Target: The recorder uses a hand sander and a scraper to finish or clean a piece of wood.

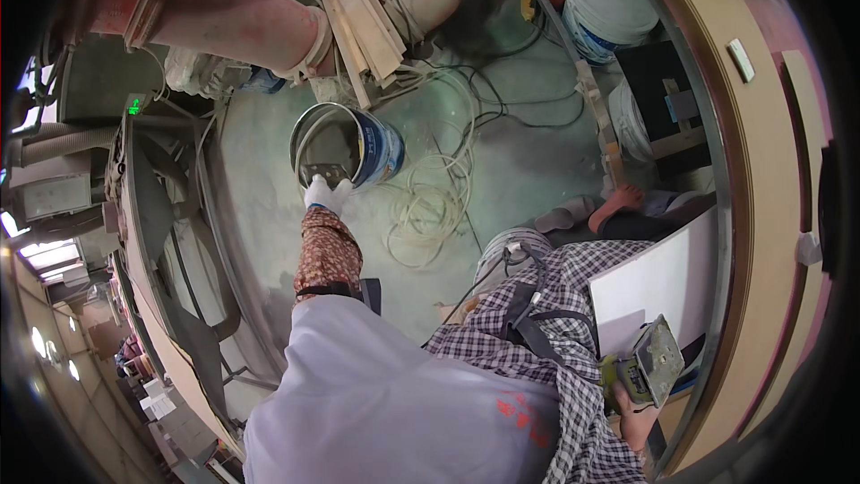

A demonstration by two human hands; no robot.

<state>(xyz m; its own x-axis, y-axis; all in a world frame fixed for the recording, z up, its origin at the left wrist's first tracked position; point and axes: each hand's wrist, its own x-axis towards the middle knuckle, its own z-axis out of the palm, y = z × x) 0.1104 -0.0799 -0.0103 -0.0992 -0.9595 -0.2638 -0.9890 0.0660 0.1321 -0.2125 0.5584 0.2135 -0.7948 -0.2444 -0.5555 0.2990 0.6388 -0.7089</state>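
My gloved left hand (326, 192) reaches into an open blue metal bucket (376, 148) on the dusty concrete floor (520, 170), while my bare right hand (634, 417) grips a palm sander (647, 366) beside a white panel (654, 291).

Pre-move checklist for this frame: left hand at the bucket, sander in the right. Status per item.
1. Left hand in a white glove reaches the rim of the blue bucket: ok.
2. Left hand's grip on the flat piece at the rim: cannot tell, fingers hidden.
3. Bucket upright on the floor: ok.
4. Right hand holds the sander, pad turned up and off the white board: ok.
5. Sander running or stopped: cannot tell.
6. Floor around the bucket free of snags: not ok, coiled hose and black cables lie close by.
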